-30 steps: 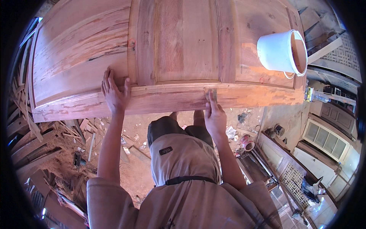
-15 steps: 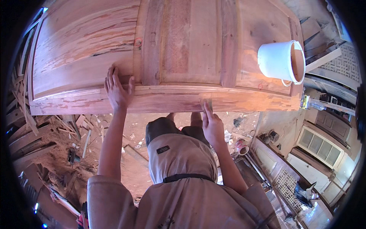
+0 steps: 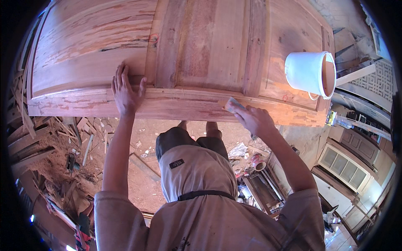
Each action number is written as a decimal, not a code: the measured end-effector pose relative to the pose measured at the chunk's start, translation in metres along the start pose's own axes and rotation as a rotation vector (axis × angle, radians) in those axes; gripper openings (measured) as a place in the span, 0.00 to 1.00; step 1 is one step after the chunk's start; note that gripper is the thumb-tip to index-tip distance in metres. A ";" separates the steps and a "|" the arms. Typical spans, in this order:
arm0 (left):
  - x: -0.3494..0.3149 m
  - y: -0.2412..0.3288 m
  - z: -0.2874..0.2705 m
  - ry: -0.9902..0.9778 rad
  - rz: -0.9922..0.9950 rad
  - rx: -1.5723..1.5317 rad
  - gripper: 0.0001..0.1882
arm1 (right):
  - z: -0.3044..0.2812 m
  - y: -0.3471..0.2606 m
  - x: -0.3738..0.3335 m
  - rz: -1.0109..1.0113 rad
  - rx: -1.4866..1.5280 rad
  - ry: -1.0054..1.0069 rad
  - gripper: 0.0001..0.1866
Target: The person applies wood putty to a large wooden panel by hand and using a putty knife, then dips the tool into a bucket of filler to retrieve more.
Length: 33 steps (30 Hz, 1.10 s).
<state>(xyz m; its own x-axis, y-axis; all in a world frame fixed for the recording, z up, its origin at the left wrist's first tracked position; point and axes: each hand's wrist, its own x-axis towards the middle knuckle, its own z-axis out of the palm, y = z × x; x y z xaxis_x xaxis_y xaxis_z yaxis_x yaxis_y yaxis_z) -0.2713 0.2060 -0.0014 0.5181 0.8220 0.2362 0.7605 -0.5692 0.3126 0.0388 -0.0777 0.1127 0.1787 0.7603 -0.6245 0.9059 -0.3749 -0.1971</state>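
Note:
A large reddish wooden panelled door (image 3: 188,50) lies flat in front of me. My left hand (image 3: 124,90) rests palm down on its near rail, fingers spread. My right hand (image 3: 253,119) presses a small pale sanding pad (image 3: 233,104) against the near edge of the door, right of centre. A white bucket (image 3: 309,73) holding brown liquid stands on the door's right end.
Wood offcuts and scraps (image 3: 50,142) lie on the dirt floor at the left. A small can (image 3: 258,162) and a framed panel (image 3: 264,190) lie on the ground below the door. A plastic bottle (image 3: 341,121) and white louvred panels (image 3: 345,167) are at the right.
My right hand has slid to the right along the door's near edge, with the pad now showing under its fingers. My left hand has stayed on the rail.

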 end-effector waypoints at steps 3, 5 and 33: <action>0.002 0.002 0.003 -0.017 -0.015 0.009 0.39 | 0.003 0.039 -0.026 0.025 -0.065 0.065 0.18; 0.001 0.002 0.002 -0.011 -0.017 0.014 0.39 | -0.007 0.058 -0.035 0.031 -0.123 0.097 0.16; 0.002 0.005 -0.003 -0.044 0.041 0.006 0.36 | 0.090 -0.129 -0.006 0.375 0.584 0.500 0.29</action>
<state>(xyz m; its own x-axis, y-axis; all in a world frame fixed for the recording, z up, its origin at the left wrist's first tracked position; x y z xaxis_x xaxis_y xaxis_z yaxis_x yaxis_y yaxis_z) -0.2678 0.2045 0.0039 0.5658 0.7978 0.2082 0.7401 -0.6028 0.2982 -0.1138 -0.0815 0.0736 0.7002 0.6244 -0.3463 0.4344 -0.7575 -0.4873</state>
